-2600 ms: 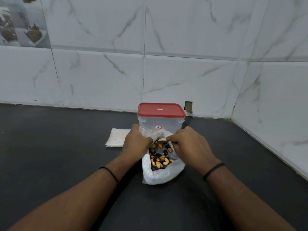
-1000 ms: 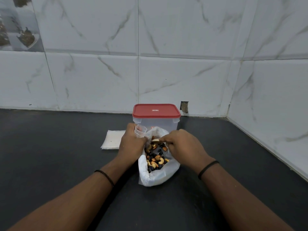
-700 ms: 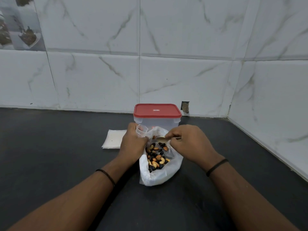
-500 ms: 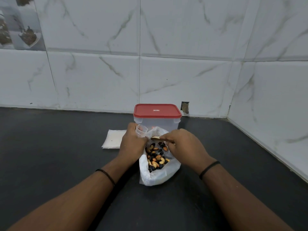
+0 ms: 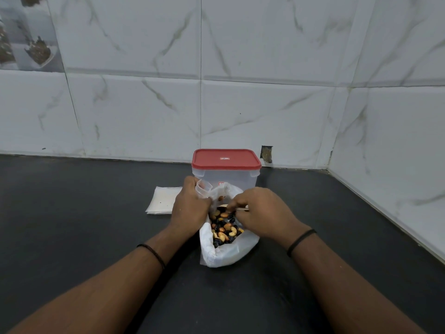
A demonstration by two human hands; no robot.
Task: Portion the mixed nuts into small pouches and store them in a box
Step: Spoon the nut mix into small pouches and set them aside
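Head view: the right hand (image 5: 261, 213) has dipped back from its raised position of 0.7 s ago, its fingers pinching a spoon (image 5: 237, 208) low over the mixed nuts (image 5: 225, 229) in the white bag (image 5: 226, 254). Judged: another scoop under way. Left hand (image 5: 190, 208) grips an open small pouch (image 5: 203, 189) beside the bag mouth; red-lidded box (image 5: 226, 169) stands closed just behind, on the surface (image 5: 84, 213)

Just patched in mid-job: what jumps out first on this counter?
The white bag of mixed nuts sits open at centre, with the left hand holding a small clear pouch at its mouth and the right hand working a spoon over it. Directly behind stands the red-lidded box, closed.
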